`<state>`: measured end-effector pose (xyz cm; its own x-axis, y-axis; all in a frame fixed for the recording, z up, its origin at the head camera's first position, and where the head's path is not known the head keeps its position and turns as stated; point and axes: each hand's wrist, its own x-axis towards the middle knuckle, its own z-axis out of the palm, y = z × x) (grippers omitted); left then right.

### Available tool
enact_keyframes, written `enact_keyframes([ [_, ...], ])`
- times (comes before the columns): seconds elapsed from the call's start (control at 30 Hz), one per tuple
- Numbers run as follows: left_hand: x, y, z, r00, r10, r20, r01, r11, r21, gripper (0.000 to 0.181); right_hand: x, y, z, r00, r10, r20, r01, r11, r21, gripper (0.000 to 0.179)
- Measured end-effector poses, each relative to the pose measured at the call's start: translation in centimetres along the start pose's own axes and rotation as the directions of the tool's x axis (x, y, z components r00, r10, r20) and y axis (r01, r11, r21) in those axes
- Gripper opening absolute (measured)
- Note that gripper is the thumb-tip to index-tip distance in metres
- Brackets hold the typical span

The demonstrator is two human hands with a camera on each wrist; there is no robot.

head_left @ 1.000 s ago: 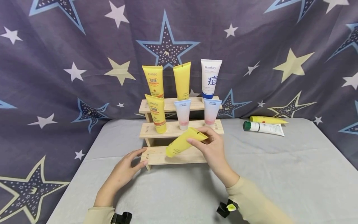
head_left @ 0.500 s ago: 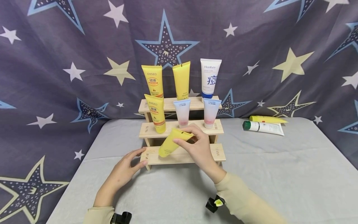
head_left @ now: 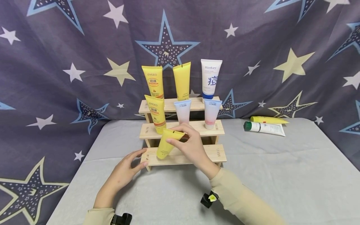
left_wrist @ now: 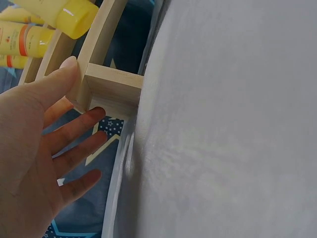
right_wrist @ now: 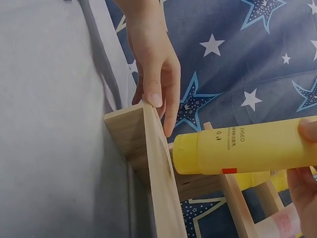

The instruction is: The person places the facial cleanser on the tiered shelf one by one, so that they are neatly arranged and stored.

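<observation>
Pinched by its flat end in my right hand (head_left: 189, 144) is a yellow cosmetic tube (head_left: 168, 143), cap down and tilted, over the left half of the bottom tier. Its cap (right_wrist: 185, 153) is very near the board in the right wrist view; whether it touches I cannot tell. My left hand (head_left: 125, 170) holds the left end of the three-tier wooden shelf (head_left: 209, 153) between thumb and fingers, the other fingers spread. On the middle tier stand a yellow tube (head_left: 156, 114) and two small pink-and-blue tubes (head_left: 212, 112), one partly behind my right hand.
Two yellow tubes (head_left: 182, 79) and a white-and-blue tube (head_left: 211, 78) stand on the top tier. At the right of the grey-covered table (head_left: 281, 175) lie a white tube with a green cap (head_left: 265, 128) and a yellow tube (head_left: 268, 120). A star-patterned curtain (head_left: 92, 40) hangs behind.
My right hand has carried the yellow tube leftward along the bottom tier and turned it more upright. The left hand stays at the shelf's end.
</observation>
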<state>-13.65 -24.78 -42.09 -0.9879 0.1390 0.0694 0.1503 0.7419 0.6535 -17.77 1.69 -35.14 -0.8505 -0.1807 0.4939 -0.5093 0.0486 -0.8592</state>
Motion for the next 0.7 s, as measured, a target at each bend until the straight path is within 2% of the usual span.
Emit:
enact_keyframes([
  [0.2, 0.0, 0.1, -0.1, 1.0, -0.008, 0.005, 0.008, 1.0, 0.002, 0.063, 0.4, 0.1, 0.4, 0.999, -0.027, 0.046, 0.028, 0.999, -0.031, 0.029],
  [0.53, 0.0, 0.1, 0.0, 1.0, -0.024, 0.016, 0.024, 1.0, -0.002, 0.062, 1.4, 0.1, 0.9, 0.996, 0.009, 0.094, -0.002, 0.997, -0.08, 0.034],
  [0.7, 0.0, 0.1, -0.1, 0.999, -0.031, 0.019, 0.031, 1.0, -0.007, 0.063, 2.0, 0.2, 1.4, 0.991, -0.037, 0.13, 0.051, 0.993, -0.107, 0.034],
])
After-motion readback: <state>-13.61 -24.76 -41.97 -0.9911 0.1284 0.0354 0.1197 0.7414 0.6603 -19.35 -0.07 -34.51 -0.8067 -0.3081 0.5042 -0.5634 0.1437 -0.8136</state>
